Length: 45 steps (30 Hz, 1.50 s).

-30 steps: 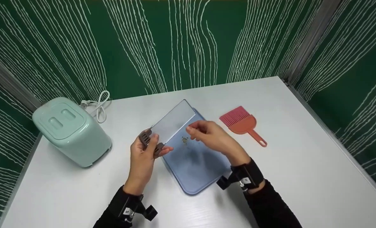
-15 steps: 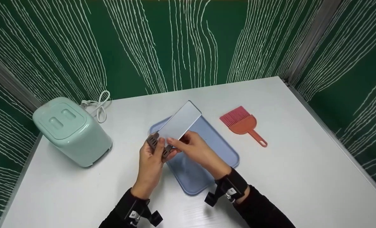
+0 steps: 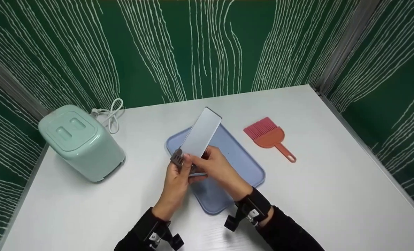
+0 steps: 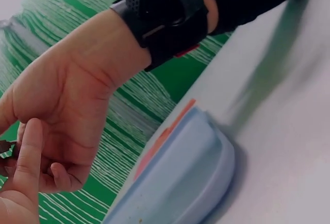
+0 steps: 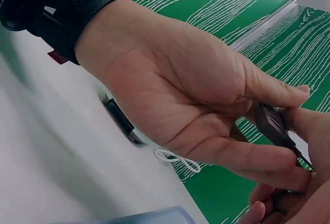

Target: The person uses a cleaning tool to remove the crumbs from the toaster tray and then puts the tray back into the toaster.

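Observation:
A toaster crumb tray (image 3: 201, 130), a flat pale panel with a dark slotted end (image 3: 177, 158), is held tilted over a blue tray (image 3: 243, 164). My left hand (image 3: 176, 183) grips the slotted end, thumb on top. Right beside it, my right hand (image 3: 221, 170) pinches the same end near the panel's right edge. In the right wrist view the dark end (image 5: 270, 125) sits between the right thumb and fingers. The left wrist view has a few crumbs (image 4: 141, 220) on the blue tray; my hands cover much of that tray's middle in the head view.
A mint green toaster (image 3: 85, 144) stands at the left of the white table, its white cord (image 3: 112, 116) looped behind it. To the right lies a small orange brush (image 3: 269, 137) with pink bristles. Green walls with white streaks enclose the back and sides.
My right hand came left and down from above the blue tray and took hold of the crumb tray's slotted end. The crumb tray and left hand shifted right, the panel turning more upright in view.

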### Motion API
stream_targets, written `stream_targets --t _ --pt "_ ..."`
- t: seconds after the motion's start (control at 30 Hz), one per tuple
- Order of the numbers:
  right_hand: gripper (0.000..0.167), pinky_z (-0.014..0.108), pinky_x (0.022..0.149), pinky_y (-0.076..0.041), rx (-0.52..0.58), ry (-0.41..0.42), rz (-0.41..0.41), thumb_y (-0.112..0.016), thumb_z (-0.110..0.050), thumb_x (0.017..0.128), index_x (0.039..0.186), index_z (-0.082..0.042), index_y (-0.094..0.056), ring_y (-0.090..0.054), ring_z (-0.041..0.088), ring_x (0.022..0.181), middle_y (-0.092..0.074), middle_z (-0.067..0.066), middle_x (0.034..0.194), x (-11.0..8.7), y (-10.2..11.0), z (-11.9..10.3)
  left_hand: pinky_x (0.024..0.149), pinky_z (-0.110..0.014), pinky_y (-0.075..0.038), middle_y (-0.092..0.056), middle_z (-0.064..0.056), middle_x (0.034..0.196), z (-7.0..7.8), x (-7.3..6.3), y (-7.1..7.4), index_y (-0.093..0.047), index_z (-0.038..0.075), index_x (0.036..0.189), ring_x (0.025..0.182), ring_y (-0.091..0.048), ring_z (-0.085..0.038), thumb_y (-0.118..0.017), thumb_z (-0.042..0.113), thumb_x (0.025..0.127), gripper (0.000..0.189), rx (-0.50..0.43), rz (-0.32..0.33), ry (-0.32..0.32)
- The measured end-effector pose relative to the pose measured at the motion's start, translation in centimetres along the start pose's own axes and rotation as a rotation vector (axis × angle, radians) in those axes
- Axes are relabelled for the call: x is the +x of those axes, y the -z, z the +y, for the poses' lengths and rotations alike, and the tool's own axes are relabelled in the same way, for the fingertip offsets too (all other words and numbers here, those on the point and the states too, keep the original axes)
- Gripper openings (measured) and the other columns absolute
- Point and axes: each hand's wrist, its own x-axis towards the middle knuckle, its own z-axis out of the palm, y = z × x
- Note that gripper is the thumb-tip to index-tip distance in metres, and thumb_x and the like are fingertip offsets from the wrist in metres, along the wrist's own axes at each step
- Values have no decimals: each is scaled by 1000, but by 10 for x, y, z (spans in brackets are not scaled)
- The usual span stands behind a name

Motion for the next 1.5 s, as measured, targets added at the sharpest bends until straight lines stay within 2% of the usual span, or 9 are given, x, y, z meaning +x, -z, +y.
stream_targets --t 0.23,0.4,0.57,0.73,0.83,1.0,1.2,1.37,1.5 --pt "20 24 81 -59 35 -45 11 -73 -17 101 114 -1 -75 -70 7 87 -77 -7 94 0 3 0 82 -45 -69 -69 -8 121 -5 2 0 -46 3 134 99 -77 -24 -55 37 113 41 87 -6 -13" --pt "18 25 81 -54 26 -27 10 -72 -17 103 115 -4 -73 -67 8 86 -78 -8 91 1 5 0 76 -45 -69 -68 -9 120 -5 3 5 -42 8 137 95 -79 -25 -52 26 115 30 136 -32 -47" --pt "19 27 85 -54 -4 6 -15 -71 -13 102 118 -1 -72 -68 9 89 -78 -8 93 2 9 -1 74 -47 -69 -65 -15 130 1 4 13 -36 12 150 93 -81 -32 -52 22 115 40 195 -45 -48" --pt "25 25 83 -57 6 7 -31 -71 -11 102 124 2 -70 -71 9 90 -80 -4 100 3 14 -3 75 -57 -68 -46 -20 148 10 7 24 -31 15 161 94 -78 -43 -49 23 116 50 262 -50 -80" --pt "29 26 80 -59 18 -5 -22 -73 -10 101 127 3 -70 -73 9 90 -81 -1 102 3 16 -4 74 -54 -68 -45 -21 152 17 10 30 -29 17 164 93 -78 -39 -49 27 116 53 305 -40 -105" --pt "23 27 72 -61 11 -17 -21 -75 -9 100 120 1 -73 -73 9 79 -81 -2 92 4 17 -4 73 -41 -69 -48 -17 153 31 14 38 -29 19 165 94 -78 -29 -51 36 115 58 386 14 -145" --pt "9 23 68 -54 -37 -5 -2 -75 -10 99 103 -2 -73 -62 8 69 -72 -9 78 5 14 -5 72 -35 -69 -52 -14 151 46 17 51 -39 16 161 92 -79 -33 -57 30 112 54 483 119 -244" --pt "13 22 70 -50 -63 -2 -11 -72 -10 101 107 1 -73 -61 5 73 -72 -11 81 6 11 -2 70 -31 -68 -54 -8 150 61 18 64 -50 15 155 90 -80 -26 -60 27 110 48 586 217 -321" --pt "19 20 70 -50 -86 -15 -65 -67 -11 104 115 4 -70 -63 3 76 -74 -11 87 6 9 4 70 -26 -66 -56 -9 148 74 19 74 -56 13 151 92 -78 -21 -66 28 108 47 727 294 -365"
